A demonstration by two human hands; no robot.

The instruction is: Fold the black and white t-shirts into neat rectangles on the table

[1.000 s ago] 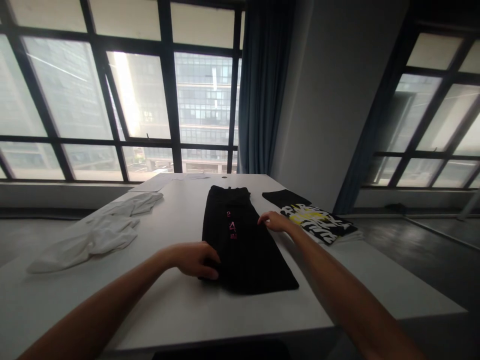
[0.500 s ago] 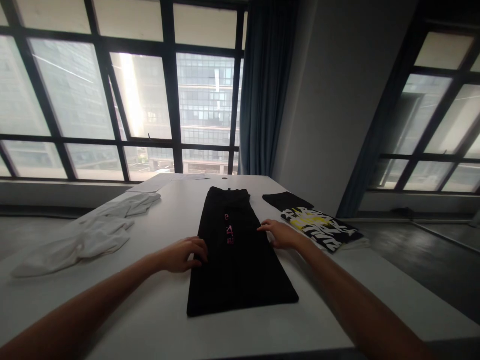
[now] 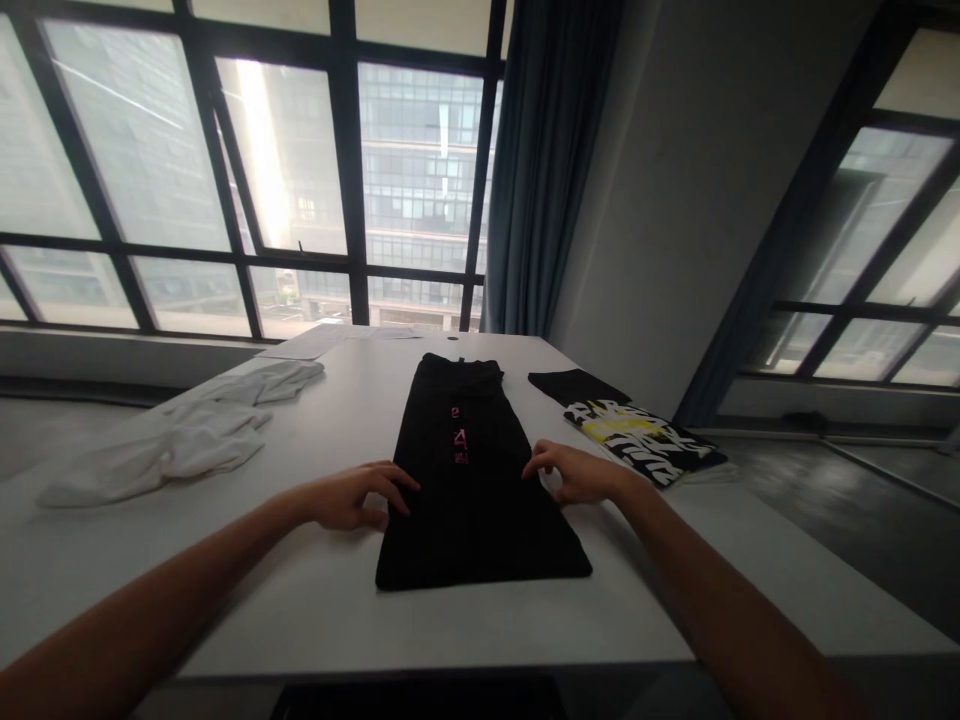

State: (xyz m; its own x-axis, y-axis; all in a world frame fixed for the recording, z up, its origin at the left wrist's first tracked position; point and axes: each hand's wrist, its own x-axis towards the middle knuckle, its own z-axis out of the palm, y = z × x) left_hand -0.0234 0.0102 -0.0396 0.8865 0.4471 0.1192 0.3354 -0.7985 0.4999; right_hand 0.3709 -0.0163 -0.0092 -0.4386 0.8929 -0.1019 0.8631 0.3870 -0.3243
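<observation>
A black shirt (image 3: 480, 520) lies folded into a long panel on the white table, with small pink lettering down its middle and a collar-like band at the far end. Across its left edge rests my left hand (image 3: 352, 497), fingers apart on the cloth and thumb just off the side. My right hand (image 3: 574, 472) touches the opposite edge with bent fingertips, a gap showing between the fingers. The cloth lies flat under both hands. Whether any fabric is pinched by the right fingers is hard to see.
Crumpled white cloth (image 3: 202, 425) lies on the left of the table (image 3: 465, 630). To the right sit a folded black cloth (image 3: 577, 385) and a black garment (image 3: 637, 435) with white and yellow lettering. Papers (image 3: 307, 343) lie near the far edge, before windows and a blue curtain (image 3: 544, 170).
The view has tilted down, so the near table edge now shows. My left fingers have spread and straightened a little; my right fingers bend down more at the shirt's edge.
</observation>
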